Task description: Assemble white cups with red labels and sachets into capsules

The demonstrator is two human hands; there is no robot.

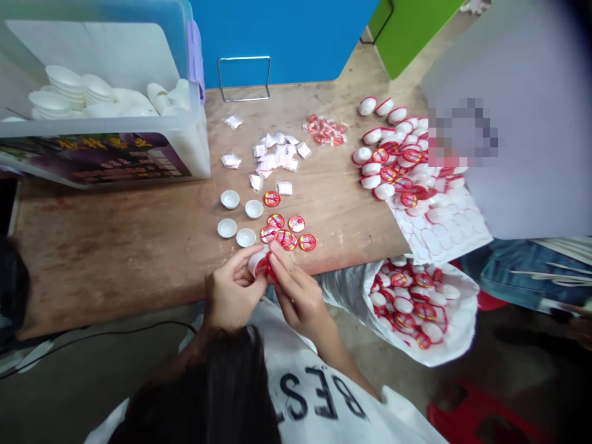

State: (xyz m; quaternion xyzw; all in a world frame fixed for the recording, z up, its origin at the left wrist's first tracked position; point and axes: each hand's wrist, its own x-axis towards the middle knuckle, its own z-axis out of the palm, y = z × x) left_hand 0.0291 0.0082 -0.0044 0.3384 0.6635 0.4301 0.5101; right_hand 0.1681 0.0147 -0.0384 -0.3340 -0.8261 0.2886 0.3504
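Nearest the wearer, just below the grip, is a white shirt with black lettering (pixel 319 394). In the grip itself, the left hand (pixel 235 287) has its fingers and thumb curled around a small white plastic cup (pixel 255 264), tilted with its mouth toward the right. The right hand (pixel 296 288) grasps a glossy red round piece (pixel 272 269) at the cup's mouth; whether it is seated on the rim is hidden by the fingers.

To the right of the grip, lower than the brown wooden table (pixel 115 246), a white woven sack (pixel 351 285) stands filled with white cups with red printed tops (pixel 407 302).

Just beyond the grip and slightly left, four small white open cups (pixel 246 238) stand upright. Directly beyond and slightly right, round red printed discs (pixel 307 242) lie flat, several overlapping. Past these lies a loose heap of small white wrapped packets (pixel 277 154), with small red-and-clear packets (pixel 326 131) farther right. Well right of the grip is a heap of red-rimmed white cups (pixel 393 172).

Far left, a clear plastic bin with purple clips (pixel 203 145) holds stacked white bowls (pixel 86 92). Farthest beyond the grip stand a flat blue panel (pixel 287 37) and a green panel (pixel 411 31).
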